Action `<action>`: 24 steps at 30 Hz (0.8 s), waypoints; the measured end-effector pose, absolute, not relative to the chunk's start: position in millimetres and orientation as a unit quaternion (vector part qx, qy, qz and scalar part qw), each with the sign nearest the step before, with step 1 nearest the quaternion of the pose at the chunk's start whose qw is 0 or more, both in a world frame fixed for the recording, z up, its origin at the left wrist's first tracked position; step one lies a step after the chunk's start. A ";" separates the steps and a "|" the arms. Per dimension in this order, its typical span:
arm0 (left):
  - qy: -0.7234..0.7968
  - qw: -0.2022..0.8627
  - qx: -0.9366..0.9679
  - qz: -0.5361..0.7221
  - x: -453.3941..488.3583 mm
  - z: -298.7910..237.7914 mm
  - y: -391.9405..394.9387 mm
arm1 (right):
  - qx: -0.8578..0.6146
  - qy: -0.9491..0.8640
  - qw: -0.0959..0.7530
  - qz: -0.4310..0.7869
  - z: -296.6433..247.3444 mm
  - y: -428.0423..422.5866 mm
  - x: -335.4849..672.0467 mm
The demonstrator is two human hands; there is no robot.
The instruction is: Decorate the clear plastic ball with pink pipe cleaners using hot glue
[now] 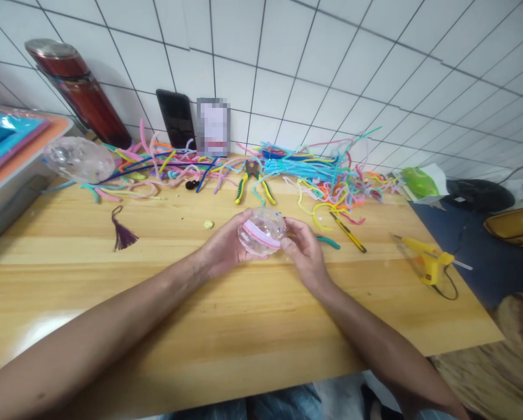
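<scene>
Both hands meet over the middle of the wooden table (253, 326), closed around one clear ball (261, 230). Left hand (222, 252) cups it from the left and below, with the thumb over the near side. Right hand (304, 251) grips its right side with the fingertips. The ball is lifted just off the tabletop. A pink pipe cleaner (258, 235) runs around its middle as a band, tilted slightly.

Just behind the right hand is a teal handle (330, 241), partly hidden; cannot tell what tool it belongs to. Beside that, a yellow utility knife (348, 232) lies at an angle. Further right, near the table edge, is a yellow glue gun (426, 261) with its cord curled beside it.

Along the back, against the tiled wall (331, 58), there is a loose tangle of pipe cleaners (305, 169) in many colours. Pliers (253, 179) with yellow-green handles lie in it, directly beyond the ball.

Left half of the table: a purple tassel (122, 233), a small yellow-green scrap (208, 224) and a second clear ball (78, 158) at the far left. A stack of coloured sheets (7, 140) sits at the left edge.

Leaning on the wall are a red flask (80, 96) and a dark phone (176, 119). A green packet (419, 184) sits at the far right corner.
</scene>
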State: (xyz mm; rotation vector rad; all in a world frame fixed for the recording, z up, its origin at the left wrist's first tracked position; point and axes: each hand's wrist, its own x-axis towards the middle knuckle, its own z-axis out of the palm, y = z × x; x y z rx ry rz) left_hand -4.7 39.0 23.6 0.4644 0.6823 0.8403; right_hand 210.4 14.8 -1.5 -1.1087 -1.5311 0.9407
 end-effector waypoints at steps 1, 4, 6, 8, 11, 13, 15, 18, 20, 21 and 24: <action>0.319 0.832 0.217 0.398 -4.2 23.2 38.5 | -0.454 -0.632 0.490 0.392 -2.2 14.4 209.6; 0.305 0.832 0.227 0.404 -2.9 21.3 38.3 | -0.450 -0.629 0.491 0.400 -3.4 13.5 207.8; 0.299 0.826 0.251 0.407 -2.3 19.8 39.1 | -0.451 -0.623 0.488 0.413 -2.9 14.1 208.2; 0.307 0.792 0.306 0.430 -2.3 18.0 39.8 | -0.453 -0.618 0.481 0.426 -1.3 15.3 209.8; 0.369 0.638 0.465 0.492 -3.4 13.5 38.5 | -0.448 -0.612 0.476 0.445 2.6 15.6 212.5; 0.418 0.483 0.575 0.512 -3.9 8.8 36.3 | -0.432 -0.611 0.471 0.467 5.1 14.1 212.5; 0.431 0.352 0.656 0.510 -3.1 2.8 33.9 | -0.417 -0.611 0.458 0.493 6.4 12.1 210.6; 0.407 0.251 0.727 0.492 0.1 -6.7 31.2 | -0.418 -0.606 0.438 0.516 6.0 10.6 206.9; 0.401 0.235 0.748 0.475 2.1 -11.3 29.5 | -0.429 -0.597 0.438 0.517 4.6 11.4 205.9; 0.397 0.234 0.754 0.467 2.5 -12.6 28.4 | -0.432 -0.593 0.442 0.516 3.7 12.2 206.1; 0.364 0.247 0.766 0.469 0.7 -12.3 24.0 | -0.434 -0.591 0.454 0.506 0.7 14.9 208.8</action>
